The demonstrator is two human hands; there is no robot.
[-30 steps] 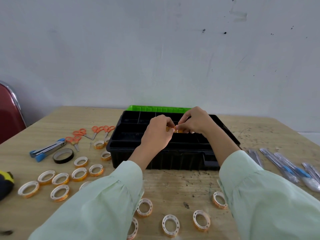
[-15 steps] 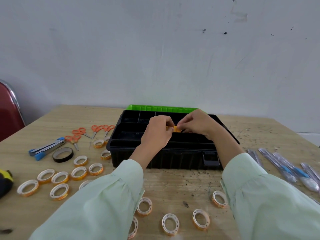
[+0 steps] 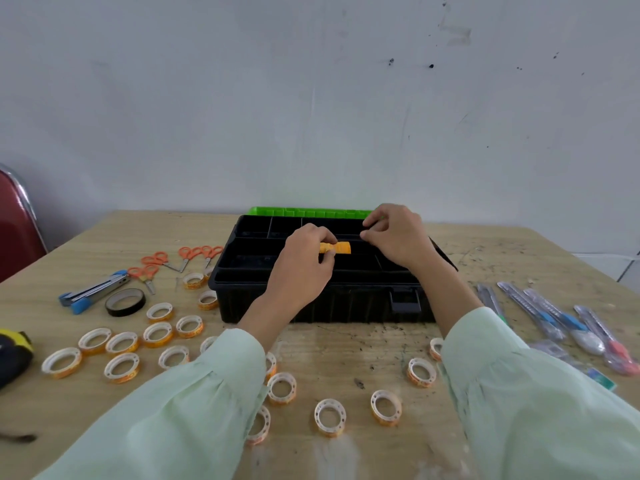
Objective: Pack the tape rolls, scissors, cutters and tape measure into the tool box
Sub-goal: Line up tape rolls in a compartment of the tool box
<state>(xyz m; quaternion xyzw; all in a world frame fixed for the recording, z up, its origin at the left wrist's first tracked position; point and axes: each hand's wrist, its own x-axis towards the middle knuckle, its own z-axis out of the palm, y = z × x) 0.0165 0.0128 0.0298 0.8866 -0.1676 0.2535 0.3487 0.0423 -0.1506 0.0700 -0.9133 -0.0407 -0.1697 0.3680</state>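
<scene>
Left hand (image 3: pixel 304 263) grips a side-on stack of orange tape rolls (image 3: pixel 341 247) above the open tool box (image 3: pixel 346 306). Right hand (image 3: pixel 394 237), just beside the stack's free end and not touching it, has curled fingers; whether they hold anything cannot be told. Loose rolls (image 3: pixel 330 417) lie on the worktop (image 3: pixel 346 351) nearer than both hands.

The tape measure (image 3: pixel 15 353) runs off the left edge; the left hand (image 3: pixel 301 268) covers one end of the orange tape rolls (image 3: pixel 341 248).

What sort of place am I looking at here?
Probably a workroom or makeshift packing station: a worn wooden table against a bare scuffed white wall, a red metal-framed chair, and an open black plastic tool box.
</scene>
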